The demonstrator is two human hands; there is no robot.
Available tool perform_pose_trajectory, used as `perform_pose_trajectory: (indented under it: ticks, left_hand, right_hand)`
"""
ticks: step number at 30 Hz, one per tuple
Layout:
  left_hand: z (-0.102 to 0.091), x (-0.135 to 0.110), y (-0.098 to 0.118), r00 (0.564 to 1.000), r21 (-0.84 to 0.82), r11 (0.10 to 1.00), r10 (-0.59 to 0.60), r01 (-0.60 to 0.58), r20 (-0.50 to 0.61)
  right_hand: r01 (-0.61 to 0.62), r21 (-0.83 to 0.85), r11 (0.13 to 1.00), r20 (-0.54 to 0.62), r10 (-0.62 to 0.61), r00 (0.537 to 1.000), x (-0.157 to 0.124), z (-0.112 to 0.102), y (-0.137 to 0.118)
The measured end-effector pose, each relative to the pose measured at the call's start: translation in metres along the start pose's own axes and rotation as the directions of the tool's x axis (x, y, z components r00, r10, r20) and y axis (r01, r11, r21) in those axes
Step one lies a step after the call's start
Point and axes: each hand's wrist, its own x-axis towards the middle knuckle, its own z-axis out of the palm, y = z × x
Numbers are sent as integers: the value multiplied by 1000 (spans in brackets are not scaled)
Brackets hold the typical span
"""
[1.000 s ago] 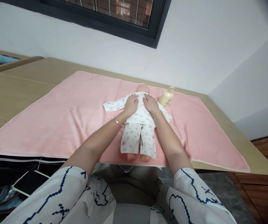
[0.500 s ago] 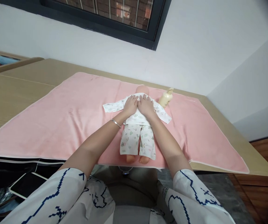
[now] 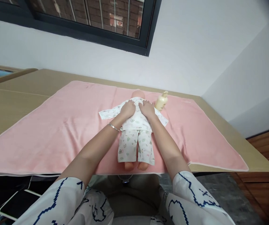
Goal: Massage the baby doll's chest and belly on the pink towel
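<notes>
A baby doll (image 3: 138,94) lies on a pink blanket (image 3: 83,125), its head toward the wall and its feet at the table's near edge. It wears a white patterned top (image 3: 139,121) with the sleeves spread out and matching trousers (image 3: 128,147). My left hand (image 3: 128,109) rests flat on the left side of the doll's upper back, a bracelet (image 3: 113,127) round the wrist. On the right side, my right hand (image 3: 147,109) lies with fingers outstretched. Neither hand grips anything. A cream pump bottle (image 3: 161,101) stands right of the doll's shoulder.
The wooden table (image 3: 19,100) runs along a white wall under a dark-framed window (image 3: 134,43). At the far left is a wooden-edged tray or crib (image 3: 12,75) with blue cloth. Below the near edge a small fan (image 3: 125,178) shows.
My hands have slid apart, the left outward to the doll's left side and the right slightly outward, baring the middle of the top. The camera view has tilted a little upward.
</notes>
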Motion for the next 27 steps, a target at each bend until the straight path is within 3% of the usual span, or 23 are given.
perform_pose_trajectory:
  ticks: [5, 11, 17, 21, 27]
  left_hand:
    - [4, 17, -3, 1000, 14, 1000, -18, 18, -1]
    - [5, 10, 0, 997, 141, 989, 48, -39, -56]
    - [2, -6, 24, 1000, 357, 934, 14, -17, 11]
    - [-4, -7, 25, 1000, 299, 954, -2, -3, 16]
    - [-6, 6, -6, 992, 124, 984, 124, -126, 23]
  right_hand:
    - [9, -52, 999, 43, -7, 999, -7, -6, -12]
    - [-11, -127, 992, 123, 27, 992, -20, -21, -37]
    - [25, -12, 1000, 137, -23, 990, -4, -16, -8]
    - [34, 45, 998, 93, -38, 995, -1, -11, 5]
    - [122, -153, 981, 62, -114, 992, -22, -17, -26]
